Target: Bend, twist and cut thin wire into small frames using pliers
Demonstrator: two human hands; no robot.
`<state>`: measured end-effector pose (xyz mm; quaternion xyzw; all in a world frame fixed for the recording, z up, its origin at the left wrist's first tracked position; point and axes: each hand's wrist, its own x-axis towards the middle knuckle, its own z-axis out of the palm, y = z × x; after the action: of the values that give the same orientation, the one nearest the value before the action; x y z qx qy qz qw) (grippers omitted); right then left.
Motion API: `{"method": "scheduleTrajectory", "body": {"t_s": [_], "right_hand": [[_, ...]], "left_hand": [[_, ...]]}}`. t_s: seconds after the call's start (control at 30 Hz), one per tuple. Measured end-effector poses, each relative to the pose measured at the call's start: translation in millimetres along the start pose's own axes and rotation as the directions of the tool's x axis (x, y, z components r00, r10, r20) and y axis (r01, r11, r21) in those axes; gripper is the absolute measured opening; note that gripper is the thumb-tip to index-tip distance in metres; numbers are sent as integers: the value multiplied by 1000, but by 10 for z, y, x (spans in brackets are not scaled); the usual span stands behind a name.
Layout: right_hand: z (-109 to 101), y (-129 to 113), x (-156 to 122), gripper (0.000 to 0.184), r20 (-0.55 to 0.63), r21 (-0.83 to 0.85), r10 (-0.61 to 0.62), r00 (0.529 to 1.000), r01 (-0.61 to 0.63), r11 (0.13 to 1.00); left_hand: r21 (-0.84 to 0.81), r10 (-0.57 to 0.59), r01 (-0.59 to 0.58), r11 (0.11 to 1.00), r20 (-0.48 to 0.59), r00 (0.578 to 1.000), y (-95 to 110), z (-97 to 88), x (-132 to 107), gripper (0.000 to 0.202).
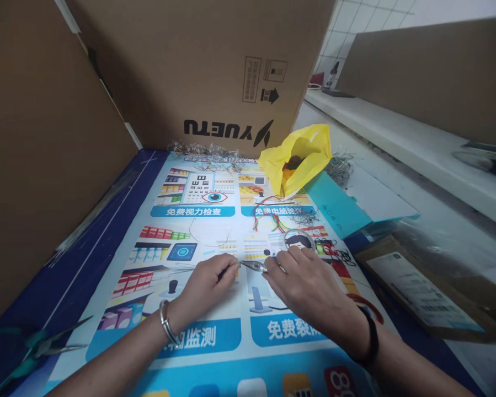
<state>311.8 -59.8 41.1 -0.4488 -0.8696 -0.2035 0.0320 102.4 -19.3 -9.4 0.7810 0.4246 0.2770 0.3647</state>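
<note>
Near the middle of the poster-like mat (237, 309), my two hands meet almost fingertip to fingertip. My right hand (301, 278) is closed round small metal pliers (254, 266); their tapered jaws point left, and the handles are hidden in the palm. At the tip of those jaws, my left hand (214, 278) is pinched, and what sits between thumb and finger is too small to make out. A thin curved wire (206, 242) lies just beyond my left hand. Red, yellow and green cords (276, 220) lie beyond my right hand.
A yellow bag (293, 160) stands open at the back right, beside a teal box (341, 207). Tangled silver wire (206, 151) lies along the cardboard wall (169, 66). Black loops (334, 251) and a carton (430, 292) are right; green-handled scissors (44, 347) lie front left.
</note>
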Motion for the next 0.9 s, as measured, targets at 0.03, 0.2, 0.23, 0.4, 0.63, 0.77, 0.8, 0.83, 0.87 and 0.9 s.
{"method": "scheduleTrajectory", "body": {"t_s": [0.03,0.2,0.23,0.4,0.63,0.77,0.8,0.83,0.87,0.9], "right_hand": [[19,-10,1,5,-4,6,17,1000,-17,1000],[148,-54,-28,14,-43,130,164,986,-157,979],[178,-62,-48,16,-52,194,207,977,-194,962],[303,-159,-179,17,87,622,340,936,-318,716],[344,-360,-184,15,164,769,418,894,-381,513],[363,-399,-175,18,46,731,446,894,-334,594],[369,-404,-177,19,24,718,441,897,-322,617],[376,-407,-179,19,2,704,435,901,-310,639],[384,-409,-181,20,-21,691,429,903,-297,659],[391,-411,-183,20,-41,680,424,905,-286,676]], "left_hand": [[-9,-6,6,1000,-1,1000,-7,1,1,20],[-262,-232,218,940,-25,972,-25,-10,19,23],[-328,-270,248,912,-23,963,-19,-13,21,23],[-532,-301,250,809,-10,954,44,-7,10,25],[-669,-288,236,705,35,957,126,38,-39,23],[-683,-289,244,688,50,956,172,57,-45,25],[-685,-286,247,686,59,956,180,60,-46,26],[-687,-282,250,682,68,957,186,62,-48,26],[-690,-280,255,677,78,957,190,63,-51,26],[-693,-280,259,673,86,956,193,64,-54,26]]}}
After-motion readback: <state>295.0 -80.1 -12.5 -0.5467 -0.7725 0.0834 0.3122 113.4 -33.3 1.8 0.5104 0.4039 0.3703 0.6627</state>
